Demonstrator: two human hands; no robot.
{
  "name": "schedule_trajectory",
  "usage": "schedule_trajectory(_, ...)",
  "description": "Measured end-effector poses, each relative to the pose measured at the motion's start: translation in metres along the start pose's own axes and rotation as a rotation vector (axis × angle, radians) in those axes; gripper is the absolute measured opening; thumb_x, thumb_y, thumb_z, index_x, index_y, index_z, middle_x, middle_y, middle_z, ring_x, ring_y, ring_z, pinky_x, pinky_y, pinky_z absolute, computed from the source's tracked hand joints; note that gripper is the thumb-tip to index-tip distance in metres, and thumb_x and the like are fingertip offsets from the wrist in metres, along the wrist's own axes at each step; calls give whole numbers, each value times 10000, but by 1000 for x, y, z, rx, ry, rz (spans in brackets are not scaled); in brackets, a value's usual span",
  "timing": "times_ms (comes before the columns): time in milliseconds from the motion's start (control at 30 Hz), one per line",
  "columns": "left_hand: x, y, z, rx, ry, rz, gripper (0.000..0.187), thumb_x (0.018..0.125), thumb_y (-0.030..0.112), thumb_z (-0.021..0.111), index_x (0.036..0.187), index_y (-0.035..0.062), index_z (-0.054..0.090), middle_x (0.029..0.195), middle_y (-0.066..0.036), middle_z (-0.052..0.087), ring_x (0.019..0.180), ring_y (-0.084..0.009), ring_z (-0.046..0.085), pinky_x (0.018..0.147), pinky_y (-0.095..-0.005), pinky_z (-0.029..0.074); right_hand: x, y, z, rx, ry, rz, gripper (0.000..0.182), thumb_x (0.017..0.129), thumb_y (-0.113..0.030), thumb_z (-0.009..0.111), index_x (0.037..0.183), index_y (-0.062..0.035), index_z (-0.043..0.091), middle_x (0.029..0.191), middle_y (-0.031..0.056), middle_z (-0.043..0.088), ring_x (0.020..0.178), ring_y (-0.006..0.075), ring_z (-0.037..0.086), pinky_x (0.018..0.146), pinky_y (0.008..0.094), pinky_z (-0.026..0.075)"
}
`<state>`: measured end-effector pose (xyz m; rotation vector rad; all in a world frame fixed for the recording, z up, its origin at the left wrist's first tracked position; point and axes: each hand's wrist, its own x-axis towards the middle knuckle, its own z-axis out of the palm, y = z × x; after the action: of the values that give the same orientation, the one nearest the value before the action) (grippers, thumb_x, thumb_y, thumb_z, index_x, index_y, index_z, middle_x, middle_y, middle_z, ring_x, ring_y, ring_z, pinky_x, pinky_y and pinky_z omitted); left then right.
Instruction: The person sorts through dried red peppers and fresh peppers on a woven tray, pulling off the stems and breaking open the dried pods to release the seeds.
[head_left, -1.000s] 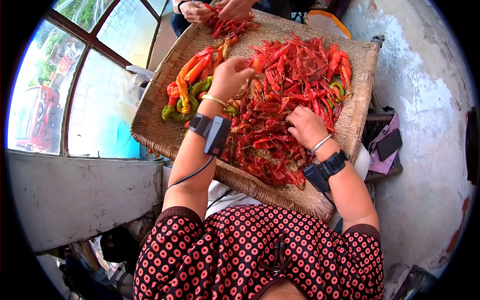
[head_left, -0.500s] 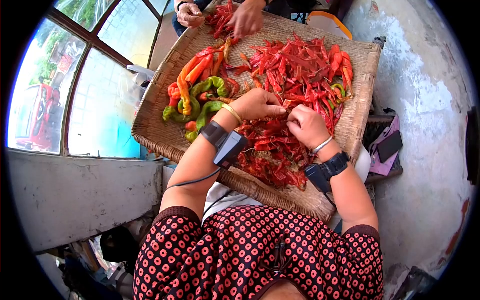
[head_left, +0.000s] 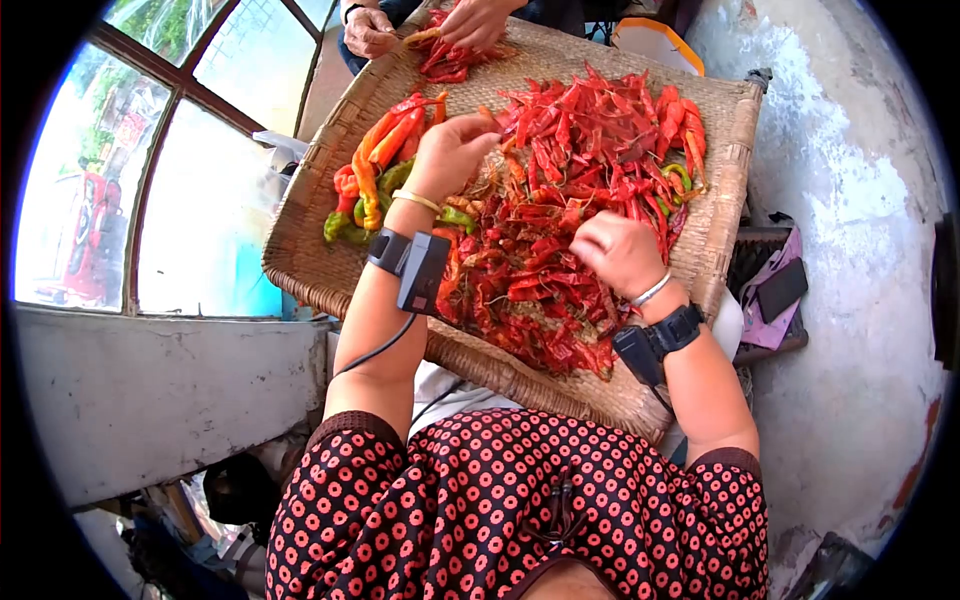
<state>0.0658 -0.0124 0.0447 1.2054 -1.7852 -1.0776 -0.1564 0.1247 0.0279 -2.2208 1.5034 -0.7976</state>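
Observation:
My left hand (head_left: 455, 155) is over the upper middle of a woven basket tray (head_left: 290, 262), its thumb and fingers a little apart, with nothing visible between them. It is beside a large pile of dried red chilies (head_left: 590, 120). My right hand (head_left: 622, 255) hangs lower right above a second heap of darker red chilies (head_left: 530, 290); its fingers are curled together, and whatever they hold is hidden. Fresh orange and red peppers (head_left: 385, 145) lie left of my left hand, with curled green peppers (head_left: 345, 228) below them, partly covered by my wrist.
Across the tray, another person's hands (head_left: 470, 22) handle a small group of red chilies (head_left: 445, 65). A window (head_left: 205, 190) is on the left and a pale wall (head_left: 830, 200) on the right. A dark phone-like object (head_left: 780, 288) lies on pink cloth right of the tray.
My left hand has moved up and left, away from my right hand, which has shifted slightly down. The other person's hands have moved a little, and the small chili group there has spread.

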Motion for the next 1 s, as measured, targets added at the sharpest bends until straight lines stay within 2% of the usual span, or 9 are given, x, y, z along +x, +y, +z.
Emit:
schedule_trajectory(133,-5,-3,8,506,220,310,271,738,215,651,929,24,629,819,-147,630,715,-277,609,660,-330,478,-8,-11,11,-219,-251,-105,184,686,-236,663,747,-85,580,717,74,544,693,267,570,609,369,468)
schedule_trajectory(200,-13,-1,23,286,-11,203,206,726,219,648,840,47,652,784,-134,632,698,-283,607,641,-346,485,-10,-7,18,-376,-304,-173,215,673,-258,666,761,-82,577,721,81,537,697,280,567,620,374,473)
schedule_trajectory(333,-25,7,44,313,-301,272,175,731,225,647,780,58,663,708,-133,624,639,-246,609,597,-319,482,-8,-2,18,-278,-312,-48,151,695,-181,627,756,-46,596,734,114,563,708,285,581,643,397,474)
schedule_trajectory(500,-28,15,53,-144,-680,-90,274,819,295,622,903,34,630,668,28,559,608,-46,488,545,-207,424,0,2,1,103,-145,144,170,762,-185,567,830,-37,616,750,172,597,736,317,588,663,386,466)
schedule_trajectory(600,-29,14,55,-129,-771,73,218,816,232,632,919,41,627,712,49,566,623,-32,484,544,-184,413,2,-1,-6,295,-115,211,192,789,-199,559,848,-22,606,776,189,599,742,334,584,652,374,452)
schedule_trajectory(800,-30,31,39,-109,-722,-145,104,811,134,610,859,46,639,695,44,572,609,-23,491,539,-171,411,0,0,-2,356,-97,268,209,790,-222,573,851,-25,604,780,176,599,737,325,584,648,374,454)
schedule_trajectory(867,-19,19,26,-59,-514,53,109,809,130,611,844,30,636,684,24,588,583,-36,512,519,-182,423,-2,2,2,77,-14,140,214,784,-241,584,838,-36,609,758,159,597,717,309,587,644,385,459)
schedule_trajectory(933,-7,12,10,-257,-292,-190,191,799,131,622,947,10,618,722,-4,610,605,-72,552,535,-197,449,-7,4,11,-42,-49,82,174,743,-213,618,792,-48,598,744,87,588,708,276,577,620,361,461)
schedule_trajectory(1000,2,-1,9,-428,38,-72,271,809,133,612,1041,-1,574,808,-37,617,625,-80,557,549,-201,459,-8,-4,18,-237,-160,-132,148,701,-202,645,760,-82,582,739,70,546,724,258,559,642,363,459)
